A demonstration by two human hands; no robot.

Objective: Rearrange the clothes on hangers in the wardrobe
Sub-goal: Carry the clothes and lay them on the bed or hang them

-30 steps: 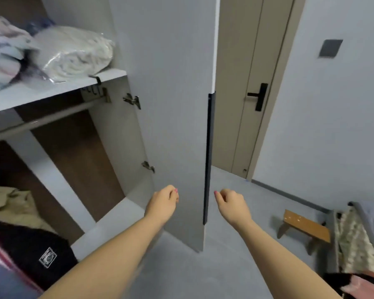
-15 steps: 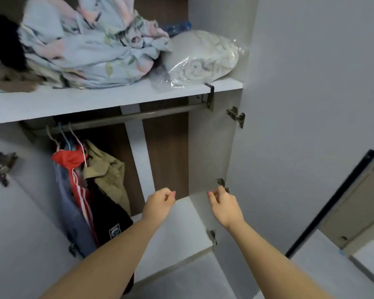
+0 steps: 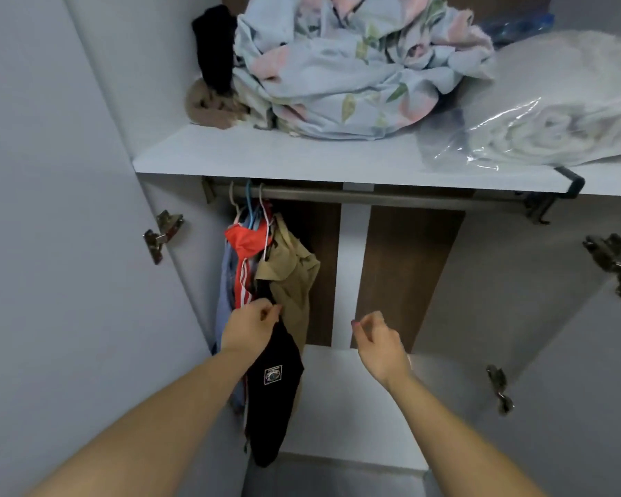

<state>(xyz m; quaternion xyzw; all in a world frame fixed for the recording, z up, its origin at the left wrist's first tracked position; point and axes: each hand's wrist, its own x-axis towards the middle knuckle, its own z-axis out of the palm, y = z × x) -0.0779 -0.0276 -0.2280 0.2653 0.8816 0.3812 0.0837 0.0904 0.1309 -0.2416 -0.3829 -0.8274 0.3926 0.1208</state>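
Several garments hang bunched at the left end of the metal rail (image 3: 409,197) on thin hangers (image 3: 251,206): a red jacket with white stripes (image 3: 246,238), a tan jacket (image 3: 291,270), a black garment with a white badge (image 3: 269,407) and a blue one (image 3: 225,299) behind. My left hand (image 3: 250,328) is in front of this bunch, its loosely curled fingertips at the edge of the black and tan clothes. My right hand (image 3: 380,344) hangs loosely curled to the right, in front of the bare part of the wardrobe, holding nothing.
A white shelf (image 3: 266,156) above the rail carries crumpled floral bedding (image 3: 345,66) and a plastic-wrapped blanket (image 3: 552,130). The open left door (image 3: 51,245) and right door hinges (image 3: 613,263) flank the opening. The wardrobe's white floor (image 3: 355,407) lies below.
The view has swung left from the right door to the wardrobe's inside. Both hands have come left and forward, and my left hand has reached the hanging clothes.
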